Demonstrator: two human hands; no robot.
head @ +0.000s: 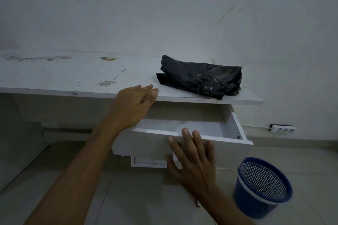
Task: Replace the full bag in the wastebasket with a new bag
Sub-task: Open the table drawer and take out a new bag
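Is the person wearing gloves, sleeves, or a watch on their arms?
No. The left hand and right hand are both bare, with no gloves, rings or watch showing. Both forearms are bare too: no sleeves reach into view. The fingernails look short and plain.

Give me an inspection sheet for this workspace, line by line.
Surface: white desk top, stained and scuffed in several spots.
Job's things: black plastic bag lying crumpled on the desk's right end; blue mesh wastebasket on the floor at right, no bag in it; drawer under the desk pulled open, no contents visible.
Clutter: nothing seen.
Hands: left hand open, fingers on the desk edge; right hand open, flat against the drawer front.
Cables: white power strip with its cord along the wall base.
Surroundings: marked white wall, tiled floor.
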